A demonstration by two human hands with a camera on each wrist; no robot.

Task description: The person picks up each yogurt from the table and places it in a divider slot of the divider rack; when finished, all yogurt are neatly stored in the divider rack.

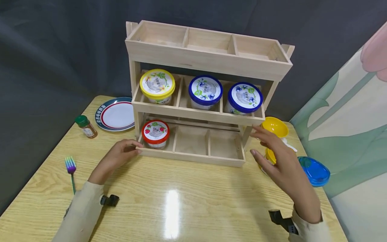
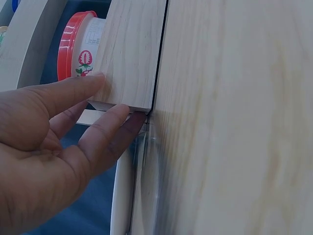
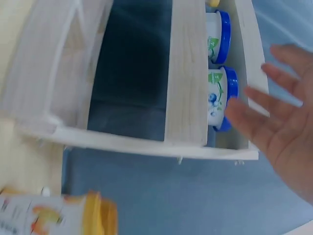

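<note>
A three-tier wooden rack (image 1: 190, 156) stands on the table. My left hand (image 1: 122, 155) grips the front left corner of its bottom tier, thumb and fingertips right at the board's end (image 2: 128, 63). Beside that hand, a red-lidded tub (image 1: 155, 131) sits in the bottom left compartment. My right hand (image 1: 282, 164) is apart from the rack's right side, fingers spread and holding nothing. On the middle tier are a yellow-lidded tub (image 1: 157, 84) and two blue-lidded tubs, one in the centre (image 1: 205, 90) and one at right (image 1: 245, 97).
Left of the rack are a plate (image 1: 119, 116), a green-capped spice bottle (image 1: 86, 126) and a rainbow-coloured fork (image 1: 71, 166). Behind my right hand stand a yellow bowl (image 1: 274, 126) and a yellow-rimmed tub (image 3: 49, 215), partly hidden, with a white spoon (image 1: 289, 144) and a blue container (image 1: 315, 172) nearby.
</note>
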